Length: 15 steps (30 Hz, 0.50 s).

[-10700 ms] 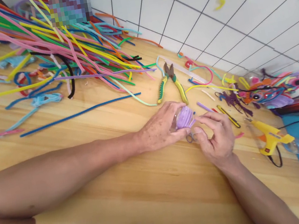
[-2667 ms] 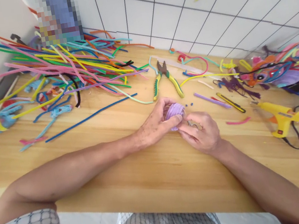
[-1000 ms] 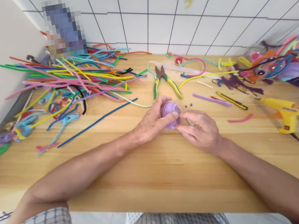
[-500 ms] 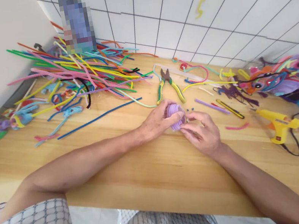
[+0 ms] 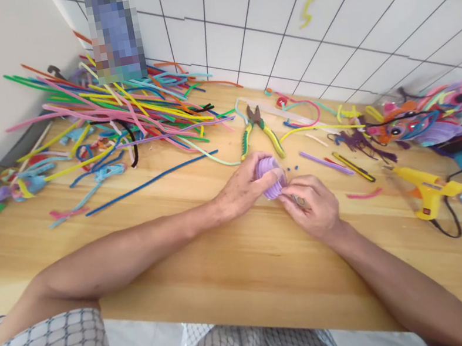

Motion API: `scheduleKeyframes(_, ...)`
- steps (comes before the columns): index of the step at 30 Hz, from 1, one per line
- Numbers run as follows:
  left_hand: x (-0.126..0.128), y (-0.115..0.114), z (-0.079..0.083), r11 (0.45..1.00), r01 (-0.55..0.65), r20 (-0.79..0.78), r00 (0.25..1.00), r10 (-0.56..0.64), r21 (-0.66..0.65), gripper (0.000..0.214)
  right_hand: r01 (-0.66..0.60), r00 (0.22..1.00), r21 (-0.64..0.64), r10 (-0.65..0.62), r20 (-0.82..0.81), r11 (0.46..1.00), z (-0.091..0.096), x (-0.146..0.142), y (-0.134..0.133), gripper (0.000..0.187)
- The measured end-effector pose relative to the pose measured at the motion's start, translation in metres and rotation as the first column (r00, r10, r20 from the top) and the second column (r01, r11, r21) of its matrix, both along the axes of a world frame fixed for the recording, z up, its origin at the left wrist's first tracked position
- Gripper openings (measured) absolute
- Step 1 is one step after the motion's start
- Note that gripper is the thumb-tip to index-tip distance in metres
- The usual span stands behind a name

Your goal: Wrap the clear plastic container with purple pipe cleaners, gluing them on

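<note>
A cylinder wound with purple pipe cleaner (image 5: 270, 188), with a clear rim showing at its right side, is held just above the table. My left hand (image 5: 237, 189) is closed around it from the left, with the thumb across its front. At the cylinder's lower right edge, my right hand (image 5: 316, 205) is closed in a pinch, its fingertips touching or very near the rim. A small, thin, greyish loop (image 5: 300, 201) shows between the right fingers, too small to name. Green-and-yellow pliers (image 5: 272, 139) lie open just beyond my hands.
Loose pipe cleaners (image 5: 133, 103) are heaped at the back left, and a blue pipe cleaner (image 5: 152, 182) lies in front. To the right are a purple strip (image 5: 325, 163), a yellow utility knife (image 5: 352, 166), a yellow glue gun (image 5: 428, 189) with its cord, and colourful figures (image 5: 410, 123).
My right fingers have shifted slightly and curled in more at the cylinder's lower edge, and the greyish loop now shows between them. The left hand keeps its hold.
</note>
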<state>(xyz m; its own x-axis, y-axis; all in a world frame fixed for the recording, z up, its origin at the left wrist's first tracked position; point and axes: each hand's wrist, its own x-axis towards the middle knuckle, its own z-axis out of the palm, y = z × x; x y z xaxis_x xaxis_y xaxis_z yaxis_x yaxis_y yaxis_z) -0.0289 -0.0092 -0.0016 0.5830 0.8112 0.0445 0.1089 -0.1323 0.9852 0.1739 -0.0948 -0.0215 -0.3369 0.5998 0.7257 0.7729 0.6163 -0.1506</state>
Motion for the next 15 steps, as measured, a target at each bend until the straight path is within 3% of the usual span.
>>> scheduleKeyframes(15, -0.0007, -0.0028, -0.0004, 0.997, 0.02, 0.049, 0.999, -0.017, -0.071, 0.035, 0.005, 1.0, 0.011, -0.005, 0.008, 1.0, 0.0002, 0.0014, -0.0052, 0.035)
